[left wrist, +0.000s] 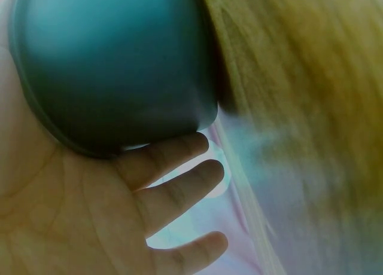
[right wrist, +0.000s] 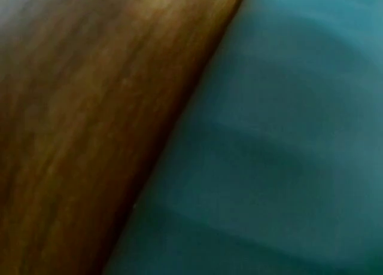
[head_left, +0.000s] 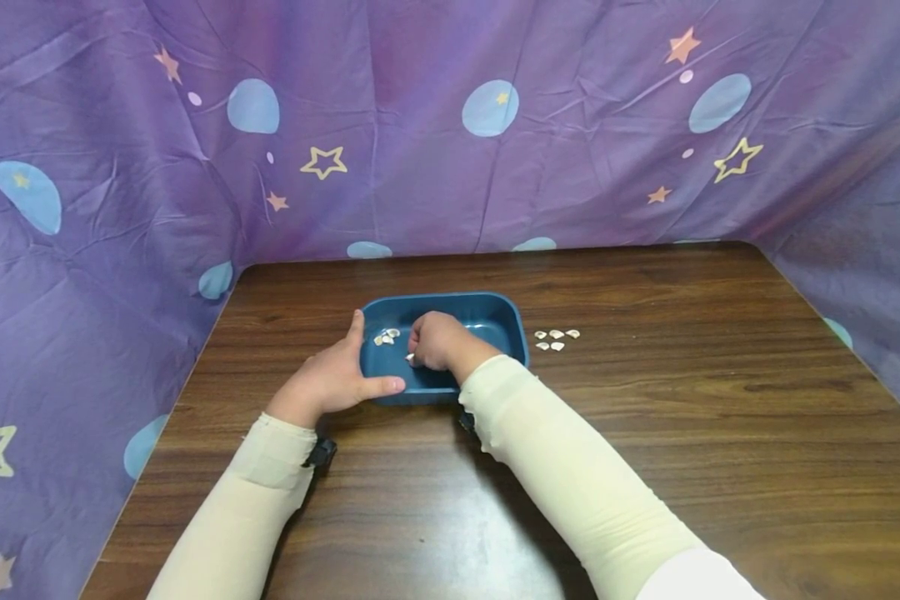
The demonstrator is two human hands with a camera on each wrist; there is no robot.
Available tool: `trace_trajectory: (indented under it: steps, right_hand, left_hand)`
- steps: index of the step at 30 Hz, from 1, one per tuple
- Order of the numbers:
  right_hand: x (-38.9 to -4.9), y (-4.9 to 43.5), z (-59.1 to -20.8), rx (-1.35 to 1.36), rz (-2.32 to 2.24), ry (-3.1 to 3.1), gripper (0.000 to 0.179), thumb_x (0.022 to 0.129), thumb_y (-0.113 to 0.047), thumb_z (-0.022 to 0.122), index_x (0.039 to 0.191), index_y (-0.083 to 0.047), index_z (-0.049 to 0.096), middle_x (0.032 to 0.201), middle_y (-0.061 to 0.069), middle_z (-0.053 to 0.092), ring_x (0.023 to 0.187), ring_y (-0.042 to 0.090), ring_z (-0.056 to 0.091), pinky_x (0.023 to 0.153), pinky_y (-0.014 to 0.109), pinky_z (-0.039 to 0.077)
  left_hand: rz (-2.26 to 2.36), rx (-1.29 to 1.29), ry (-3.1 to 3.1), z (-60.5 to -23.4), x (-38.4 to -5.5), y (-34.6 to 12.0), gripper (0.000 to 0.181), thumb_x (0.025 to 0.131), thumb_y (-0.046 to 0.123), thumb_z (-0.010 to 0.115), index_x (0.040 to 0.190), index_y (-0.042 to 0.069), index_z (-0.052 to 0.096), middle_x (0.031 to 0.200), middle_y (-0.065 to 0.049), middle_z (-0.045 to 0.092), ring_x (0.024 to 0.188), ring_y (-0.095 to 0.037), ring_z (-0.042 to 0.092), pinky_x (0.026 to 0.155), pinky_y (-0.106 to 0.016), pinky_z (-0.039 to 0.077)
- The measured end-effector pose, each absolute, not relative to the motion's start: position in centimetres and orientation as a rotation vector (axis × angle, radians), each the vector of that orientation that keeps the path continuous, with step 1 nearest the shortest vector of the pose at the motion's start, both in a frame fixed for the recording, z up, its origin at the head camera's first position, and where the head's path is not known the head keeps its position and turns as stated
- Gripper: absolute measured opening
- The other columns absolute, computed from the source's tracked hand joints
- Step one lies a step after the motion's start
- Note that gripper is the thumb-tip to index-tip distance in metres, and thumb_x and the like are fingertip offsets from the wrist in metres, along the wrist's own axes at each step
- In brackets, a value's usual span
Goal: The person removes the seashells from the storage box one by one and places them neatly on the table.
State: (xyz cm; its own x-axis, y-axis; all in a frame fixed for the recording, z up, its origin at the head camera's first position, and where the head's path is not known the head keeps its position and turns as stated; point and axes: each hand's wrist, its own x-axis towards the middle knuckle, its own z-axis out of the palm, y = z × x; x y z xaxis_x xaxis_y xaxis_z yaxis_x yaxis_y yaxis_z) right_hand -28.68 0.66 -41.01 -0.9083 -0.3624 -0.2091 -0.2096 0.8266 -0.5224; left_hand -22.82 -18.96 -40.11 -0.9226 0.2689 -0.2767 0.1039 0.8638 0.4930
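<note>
pale sleeves (head_left: 581,475) lie nearest the camera, reaching in from five and seven o'clock toward a blue tray (head_left: 498,321) on a wooden table (head_left: 682,400). with twelve taken as the tray's far side, the left hand (head_left: 333,375) is at nine o'clock, fingers straight and spread, palm against the outer wall, thumb over the rim at eight. the right hand (head_left: 438,340) is inside the tray, fingers curled, pinching a small white shell (head_left: 410,357) toward eight. a little cluster of shells (head_left: 393,333) lies inside at nine; five loose shells (head_left: 557,334) lie on the table just beyond three o'clock (three behind, two in front). a purple patterned curtain (head_left: 420,192) hangs at twelve.
</note>
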Motion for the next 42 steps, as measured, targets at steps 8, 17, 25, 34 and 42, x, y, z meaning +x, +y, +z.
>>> trace_trajectory:
  steps: [8,17,25,34,42]
  right_hand:
    - [-28.5,1.1,-40.5,-0.445,-0.837,2.678,0.013,0.091,-0.013,0.083,0.084,-0.011,0.072,0.08,-0.001,0.065,0.079,0.016,0.058,0.078,0.029,0.05]
    - [-28.4,2.4,-40.0,-0.43,-1.014,2.659,0.009,0.091,-0.017,0.083,0.092,-0.012,0.076,0.087,0.001,0.072,0.084,0.018,0.06,0.08,0.032,0.051]
    - [-27.9,4.5,-38.6,-0.446,-1.13,2.631,0.009,0.093,-0.017,0.081,0.099,-0.01,0.078,0.08,0.0,0.064,0.076,0.015,0.055,0.068,0.028,0.046]
    - [-27.2,7.3,-36.9,-0.521,-1.324,2.604,0.009,0.09,-0.01,0.081,0.098,-0.006,0.078,0.064,-0.005,0.044,0.061,0.011,0.042,0.058,0.027,0.036]
    - [-27.7,12.1,-36.2,-0.515,-1.286,2.673,0.011,0.09,-0.009,0.079,0.099,-0.002,0.077,0.064,-0.006,0.049,0.059,0.008,0.044,0.055,0.024,0.037]
  left_hand:
    - [0.672,0.281,2.694,-40.0,-22.9,-18.8,0.133,0.091,0.073,0.066,0.165,0.005,-0.019,0.171,-0.03,0.021,0.148,-0.048,0.042,0.116,-0.062,0.04]
    - [0.653,0.256,2.693,-40.0,-22.8,-18.8,0.134,0.089,0.076,0.066,0.166,0.005,-0.018,0.171,-0.029,0.022,0.146,-0.047,0.045,0.114,-0.063,0.042]
    - [0.652,0.255,2.708,-40.1,-22.9,-18.6,0.135,0.088,0.076,0.068,0.166,0.005,-0.016,0.17,-0.029,0.023,0.147,-0.048,0.045,0.115,-0.062,0.041]
    - [0.676,0.244,2.713,-40.0,-22.7,-18.9,0.136,0.087,0.074,0.07,0.167,0.006,-0.016,0.171,-0.028,0.023,0.148,-0.047,0.043,0.116,-0.063,0.039]
    - [0.686,0.258,2.725,-40.2,-22.6,-18.8,0.136,0.086,0.073,0.072,0.167,0.007,-0.016,0.171,-0.027,0.024,0.147,-0.047,0.045,0.116,-0.063,0.04]
